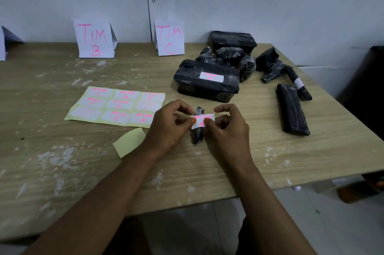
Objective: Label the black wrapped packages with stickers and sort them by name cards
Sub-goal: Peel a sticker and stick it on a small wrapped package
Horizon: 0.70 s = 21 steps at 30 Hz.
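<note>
A small black wrapped package [197, 138] lies on the wooden table [62, 171] between my hands. Across it sits a white sticker [203, 120] with pink writing. My left hand [169, 125] pinches the sticker's left end and my right hand [225, 125] pinches its right end. A yellow sticker sheet [116, 105] with several pink-lettered stickers lies to the left. Name cards "TIM B" [94, 38] and "TIM C" [169, 37] stand against the wall. A large black package [205, 80] bearing a sticker lies behind my hands.
Several more black packages [232, 51] are heaped at the back right, and a long flat one [292, 108] lies near the right edge. A loose yellow backing scrap [128, 142] rests left of my left wrist. Another card [3, 44] stands at far left.
</note>
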Available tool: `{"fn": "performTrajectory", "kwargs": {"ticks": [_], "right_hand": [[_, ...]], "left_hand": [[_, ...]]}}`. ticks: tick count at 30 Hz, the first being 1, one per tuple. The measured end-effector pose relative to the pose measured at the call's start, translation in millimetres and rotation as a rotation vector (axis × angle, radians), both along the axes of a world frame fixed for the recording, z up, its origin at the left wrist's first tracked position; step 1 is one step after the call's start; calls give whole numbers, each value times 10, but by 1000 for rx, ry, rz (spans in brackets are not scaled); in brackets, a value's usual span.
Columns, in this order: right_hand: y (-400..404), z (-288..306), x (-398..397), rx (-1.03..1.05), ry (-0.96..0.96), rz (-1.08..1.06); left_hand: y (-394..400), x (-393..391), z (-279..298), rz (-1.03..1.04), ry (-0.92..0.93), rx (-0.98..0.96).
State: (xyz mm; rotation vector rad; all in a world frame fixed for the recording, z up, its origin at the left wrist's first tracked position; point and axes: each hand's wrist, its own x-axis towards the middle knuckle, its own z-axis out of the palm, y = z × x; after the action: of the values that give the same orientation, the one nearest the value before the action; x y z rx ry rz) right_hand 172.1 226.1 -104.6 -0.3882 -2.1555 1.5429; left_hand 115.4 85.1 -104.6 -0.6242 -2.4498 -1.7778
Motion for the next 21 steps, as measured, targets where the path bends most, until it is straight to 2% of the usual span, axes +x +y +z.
{"fn": "performTrajectory", "kwargs": {"ticks": [21], "right_hand": [[-40, 10, 0, 73, 3, 21]], "left_hand": [[-11, 27, -50, 39, 267, -139]]}}
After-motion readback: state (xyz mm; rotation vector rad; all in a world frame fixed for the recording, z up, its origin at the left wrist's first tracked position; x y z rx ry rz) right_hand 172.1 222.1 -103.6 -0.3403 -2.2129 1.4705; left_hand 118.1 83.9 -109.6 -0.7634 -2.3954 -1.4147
